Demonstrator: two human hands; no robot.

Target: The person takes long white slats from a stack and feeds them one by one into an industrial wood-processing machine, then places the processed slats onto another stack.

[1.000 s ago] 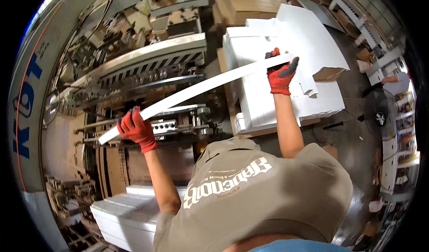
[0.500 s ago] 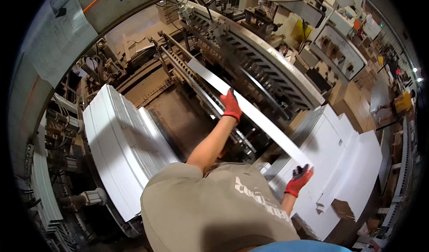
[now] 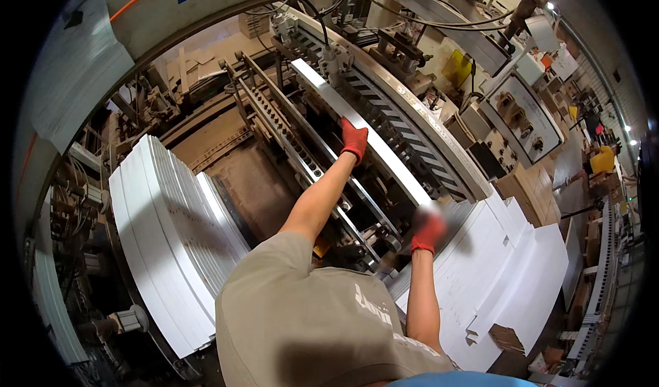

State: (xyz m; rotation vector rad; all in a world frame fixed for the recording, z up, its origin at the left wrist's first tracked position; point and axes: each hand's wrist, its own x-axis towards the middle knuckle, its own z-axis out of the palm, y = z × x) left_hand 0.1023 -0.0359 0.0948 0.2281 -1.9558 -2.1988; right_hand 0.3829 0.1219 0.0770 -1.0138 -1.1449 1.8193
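Note:
A long, narrow white board lies slantwise along the machine, over its metal rails. My left hand, in a red glove with dark fingertips, is closed on the board's near edge around its middle. At the board's right end is my right hand, in a matching glove. Blur covers its fingers, but the hand sits on that end and has travelled with the board. Just beyond the board runs a machine beam with a black-and-white striped strip.
A stack of white boards stands at my left. More white boards are piled at my right, with a torn brown patch. Parallel metal rails cross the machine bed. Cables hang overhead, and a control panel stands far right.
The board has moved away from me, closer to the striped beam. My right hand has moved forward and left with its end, and my left hand is still on its near edge.

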